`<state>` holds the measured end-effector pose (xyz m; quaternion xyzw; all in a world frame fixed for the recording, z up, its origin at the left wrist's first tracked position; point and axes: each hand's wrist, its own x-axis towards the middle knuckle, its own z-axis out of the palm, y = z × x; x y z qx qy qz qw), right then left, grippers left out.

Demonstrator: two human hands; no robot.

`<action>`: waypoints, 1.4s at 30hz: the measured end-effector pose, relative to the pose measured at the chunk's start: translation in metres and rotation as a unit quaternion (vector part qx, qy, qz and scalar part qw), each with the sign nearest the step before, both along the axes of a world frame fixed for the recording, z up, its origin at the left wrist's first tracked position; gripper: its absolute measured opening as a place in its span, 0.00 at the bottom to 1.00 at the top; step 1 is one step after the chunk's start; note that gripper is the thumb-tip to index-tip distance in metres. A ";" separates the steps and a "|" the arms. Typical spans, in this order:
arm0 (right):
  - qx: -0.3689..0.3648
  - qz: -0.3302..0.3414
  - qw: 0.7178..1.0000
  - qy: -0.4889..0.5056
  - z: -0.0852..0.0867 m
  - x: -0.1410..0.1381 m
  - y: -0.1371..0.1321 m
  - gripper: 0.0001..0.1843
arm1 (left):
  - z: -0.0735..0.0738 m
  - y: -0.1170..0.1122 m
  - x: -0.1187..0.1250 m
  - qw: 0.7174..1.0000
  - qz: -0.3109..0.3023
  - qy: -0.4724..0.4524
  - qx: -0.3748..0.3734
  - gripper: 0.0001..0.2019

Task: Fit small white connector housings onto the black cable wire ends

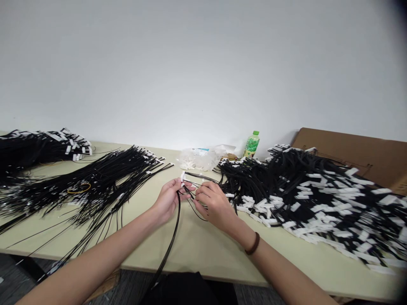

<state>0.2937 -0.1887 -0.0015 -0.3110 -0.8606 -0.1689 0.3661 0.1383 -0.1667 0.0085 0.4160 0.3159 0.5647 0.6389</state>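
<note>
Desk [197, 256], handling at centre

Right cable pile [276, 182] outsizes left cable pile [104, 173] — set apart, likely leaving working room. Left hand [169, 197], fingers curled in, grips black cable [174, 231] beside a white connector [183, 176], likely steadying it; right hand [216, 205], half-curled, sits at the same cable — grip unclear.

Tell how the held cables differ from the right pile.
Amount: the held cables are a few strands; the right pile is a big heap.
Pose: the held cables run from the left hand past the table's near edge; the right pile lies on the table.
Colour: the held cables show little white; the right pile shows plenty.
Shared: both are black cables with some white.
</note>
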 end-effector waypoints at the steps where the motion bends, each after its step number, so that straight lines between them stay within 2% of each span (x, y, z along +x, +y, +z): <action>1: -0.001 0.001 1.000 0.000 0.000 0.000 0.000 0.08 | 0.000 0.000 0.000 1.000 0.000 -0.001 0.000 0.08; 42: -0.016 0.006 1.000 -0.019 0.001 -0.001 -0.001 0.08 | 0.000 -0.001 0.000 1.000 -0.007 -0.009 -0.006 0.08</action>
